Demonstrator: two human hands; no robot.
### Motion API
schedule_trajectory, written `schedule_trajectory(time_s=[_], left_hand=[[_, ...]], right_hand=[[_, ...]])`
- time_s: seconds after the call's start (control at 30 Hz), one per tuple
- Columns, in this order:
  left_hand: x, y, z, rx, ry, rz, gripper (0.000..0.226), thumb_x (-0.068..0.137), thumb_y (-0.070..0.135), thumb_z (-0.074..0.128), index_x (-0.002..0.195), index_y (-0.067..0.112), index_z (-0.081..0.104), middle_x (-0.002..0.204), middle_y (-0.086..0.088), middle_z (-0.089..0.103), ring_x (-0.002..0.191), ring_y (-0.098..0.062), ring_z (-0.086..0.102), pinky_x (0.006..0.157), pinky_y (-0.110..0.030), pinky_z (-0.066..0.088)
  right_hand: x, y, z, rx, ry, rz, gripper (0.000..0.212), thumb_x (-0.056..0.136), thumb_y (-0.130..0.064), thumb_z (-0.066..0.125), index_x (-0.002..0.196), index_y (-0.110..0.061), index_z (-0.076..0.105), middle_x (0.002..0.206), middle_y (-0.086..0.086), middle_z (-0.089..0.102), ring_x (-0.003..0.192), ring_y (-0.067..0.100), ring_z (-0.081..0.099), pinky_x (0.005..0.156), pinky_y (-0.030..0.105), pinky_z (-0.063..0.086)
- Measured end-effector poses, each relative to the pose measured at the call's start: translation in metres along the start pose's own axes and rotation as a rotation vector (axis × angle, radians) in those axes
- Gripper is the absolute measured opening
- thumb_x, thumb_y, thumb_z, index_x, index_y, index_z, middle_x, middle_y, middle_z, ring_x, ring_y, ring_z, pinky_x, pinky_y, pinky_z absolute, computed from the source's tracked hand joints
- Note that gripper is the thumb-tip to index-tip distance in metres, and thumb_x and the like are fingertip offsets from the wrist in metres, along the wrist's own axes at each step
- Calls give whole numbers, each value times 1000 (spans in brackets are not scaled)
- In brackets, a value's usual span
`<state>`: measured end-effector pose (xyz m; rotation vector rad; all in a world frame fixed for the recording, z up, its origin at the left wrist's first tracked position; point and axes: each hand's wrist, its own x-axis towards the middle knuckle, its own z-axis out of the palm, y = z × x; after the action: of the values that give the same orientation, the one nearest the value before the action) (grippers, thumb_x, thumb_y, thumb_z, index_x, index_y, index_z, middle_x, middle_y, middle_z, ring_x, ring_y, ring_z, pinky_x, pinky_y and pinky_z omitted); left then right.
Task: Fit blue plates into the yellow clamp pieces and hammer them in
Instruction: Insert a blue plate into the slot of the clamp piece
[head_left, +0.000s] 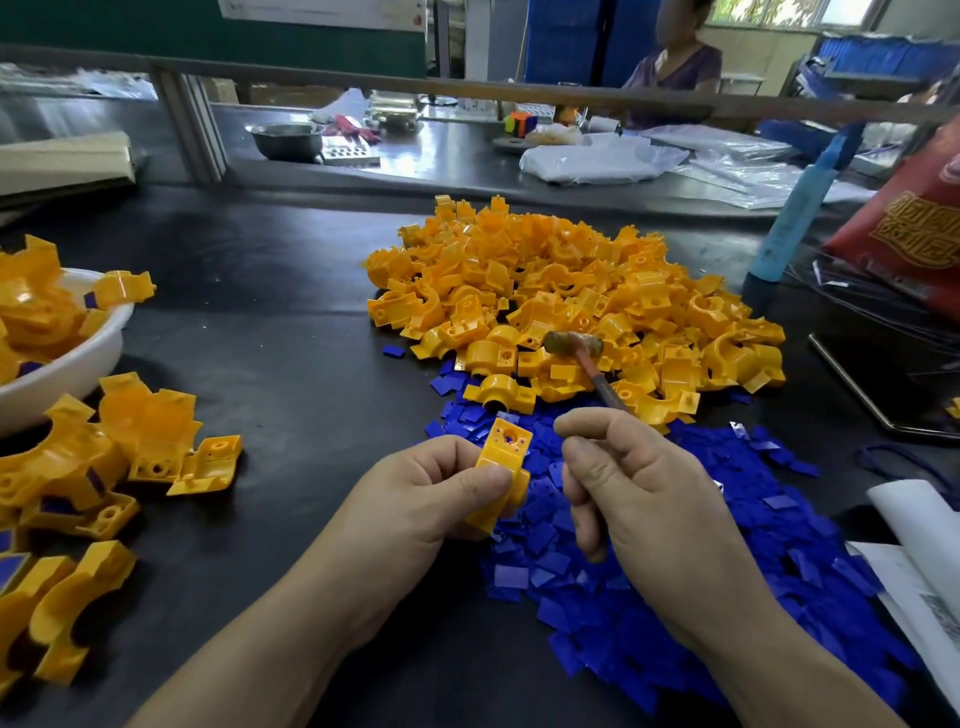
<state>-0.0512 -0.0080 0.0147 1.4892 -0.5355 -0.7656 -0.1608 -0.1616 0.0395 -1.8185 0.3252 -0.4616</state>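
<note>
A: What do we see, biggest first?

B: The dark surface (285, 312). On it, far and right of centre, lies the pile of yellow clamp pieces (571, 280). The heap of blue plates (701, 597) spreads nearer us, touching the pile's near edge.

A: And to our left?

B: A white bowl (78, 384) holding yellow pieces sits at the left edge. Finished pieces (145, 441) lie just beside it, and some of them show blue.

A: How are our hands placed?

B: Both forearms come in from the near edge, and the hands almost meet over the left side of the blue heap. Our left hand (415, 499) pinches one clamp piece (506, 457) between the thumb and curled fingers. Our right hand (644, 488) is wrapped round the handle of the hammer (574, 344), with the index finger crooked on top.

A: Which way do they point?

B: The hammer's handle runs from the fist away and to the left. Its head is over the near edge of the yellow pile, but we cannot tell whether it touches. The clamp piece is tilted, with its long axis running from near left to far right. Its flat, drilled end is uppermost and faces us.
</note>
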Motion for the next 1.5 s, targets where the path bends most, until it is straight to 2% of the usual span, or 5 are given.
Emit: schedule_trajectory(time_s=[0.3,0.53,0.83,1.2,1.5], left_hand=[[-3,3,5,54,-10,-2,23,75,48,70,83,26,74,87,-2,76,75,-6,65,71,-25,48],[-4,1,4,113,-33,28,25,78,49,70,88,27,73,86,2,74,76,-6,65,71,-25,50],[-7,2,8,147,-109,63,21,81,46,68,91,28,73,95,1,75,88,-14,69,76,-27,53],[-10,4,10,136,-136,132,18,81,46,68,91,32,74,90,5,73,85,-8,67,76,-17,51],[-5,-1,9,88,44,111,50,73,75,58,91,30,71,87,0,73,83,-20,72,73,-38,59]], right_hand=[[-1,-2,3,113,-8,45,15,78,-43,63,78,-28,64,56,4,61,48,13,56,49,22,50],[-3,-2,10,-9,2,-28,16,88,-18,63,93,-33,64,71,-1,69,62,11,67,57,20,54],[-3,1,11,-114,104,-78,19,84,-28,66,90,-46,63,89,-14,65,79,6,64,63,16,53],[0,1,5,283,-2,115,25,71,-39,66,94,-31,69,87,1,71,78,17,70,62,25,56],[-2,1,7,177,-48,10,19,75,-35,64,94,-39,69,86,-7,71,79,10,68,63,18,54]])
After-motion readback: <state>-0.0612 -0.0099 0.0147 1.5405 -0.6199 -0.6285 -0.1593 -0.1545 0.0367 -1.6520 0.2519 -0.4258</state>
